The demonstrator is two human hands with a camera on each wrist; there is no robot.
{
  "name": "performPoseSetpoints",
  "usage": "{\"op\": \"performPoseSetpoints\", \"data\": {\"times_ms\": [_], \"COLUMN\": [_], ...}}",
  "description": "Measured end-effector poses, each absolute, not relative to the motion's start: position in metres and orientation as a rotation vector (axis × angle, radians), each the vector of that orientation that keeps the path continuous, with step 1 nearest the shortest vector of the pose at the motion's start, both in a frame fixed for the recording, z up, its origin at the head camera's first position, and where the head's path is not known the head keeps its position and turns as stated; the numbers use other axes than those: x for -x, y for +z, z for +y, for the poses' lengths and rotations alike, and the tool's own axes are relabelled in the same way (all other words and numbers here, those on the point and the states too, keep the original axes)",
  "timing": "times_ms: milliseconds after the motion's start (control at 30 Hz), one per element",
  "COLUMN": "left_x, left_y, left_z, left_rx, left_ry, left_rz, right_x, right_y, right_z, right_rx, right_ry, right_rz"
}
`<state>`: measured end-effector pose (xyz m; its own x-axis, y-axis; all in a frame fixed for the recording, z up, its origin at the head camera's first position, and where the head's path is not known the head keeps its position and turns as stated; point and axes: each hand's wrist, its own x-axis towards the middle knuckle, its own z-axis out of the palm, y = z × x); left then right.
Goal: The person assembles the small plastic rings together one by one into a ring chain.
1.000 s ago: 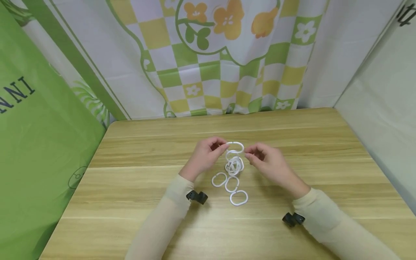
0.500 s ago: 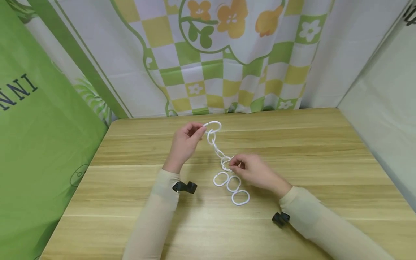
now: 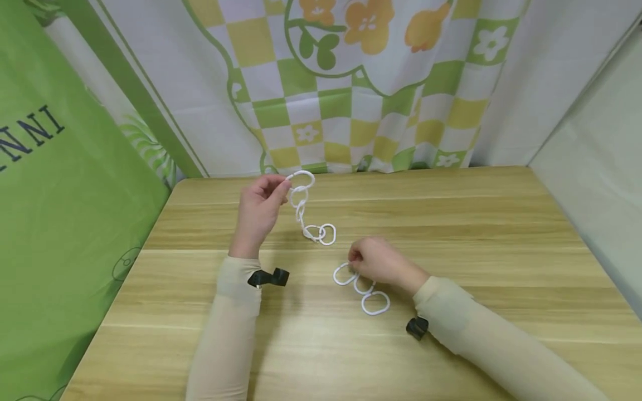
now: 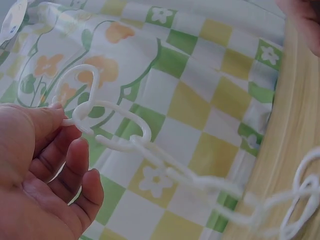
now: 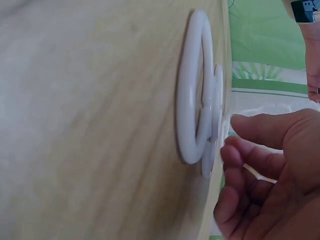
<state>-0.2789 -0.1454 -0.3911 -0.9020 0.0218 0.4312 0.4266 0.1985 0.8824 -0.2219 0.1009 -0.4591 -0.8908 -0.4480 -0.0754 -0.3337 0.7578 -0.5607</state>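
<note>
My left hand (image 3: 254, 220) is raised over the far left part of the table and pinches the end link of a chain of white plastic C-shaped links (image 4: 120, 107). The chain hangs from thumb and fingertips, and its lower links (image 3: 328, 244) trail toward the middle. My right hand (image 3: 382, 260) is low over a small group of loose white links, fingers bent and partly covering the middle one. In the right wrist view a gap shows between thumb and fingertips (image 5: 234, 142), with nothing visibly held. The nearest loose link (image 5: 187, 90) lies flat on the wood.
The wooden table (image 3: 451, 223) has rounded far corners. A checked, flowered curtain (image 3: 328, 106) hangs behind its far edge. Green cloth (image 3: 75, 223) stands along the left, and a pale wall (image 3: 602, 167) on the right. Black wrist cameras (image 3: 268, 277) sit on both sleeves.
My left hand has drawn the chain up and left, stretching it out of its bunch. My right hand first touched the chain's lower end, then left it and moved down to the loose links.
</note>
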Motion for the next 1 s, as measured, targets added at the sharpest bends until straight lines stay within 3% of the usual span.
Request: {"op": "performPoseSetpoints", "data": {"times_ms": [167,500,1000], "left_x": [0.28,0.274,0.263], "left_y": [-0.392,-0.406,-0.417], "left_z": [-0.134,-0.113,-0.09], "left_rx": [0.536,0.678,0.934], "left_ry": [-1.714,-1.64,-1.432], "left_rz": [-2.24,-2.407,-2.65], "right_x": [0.224,0.22,0.213], "right_y": [-0.461,-0.463,-0.418], "right_z": [0.102,0.102,0.142], "right_rx": [0.547,0.658,0.759], "right_ry": [-0.716,-0.636,-1.216], "right_rz": [2.717,2.677,2.8]}}
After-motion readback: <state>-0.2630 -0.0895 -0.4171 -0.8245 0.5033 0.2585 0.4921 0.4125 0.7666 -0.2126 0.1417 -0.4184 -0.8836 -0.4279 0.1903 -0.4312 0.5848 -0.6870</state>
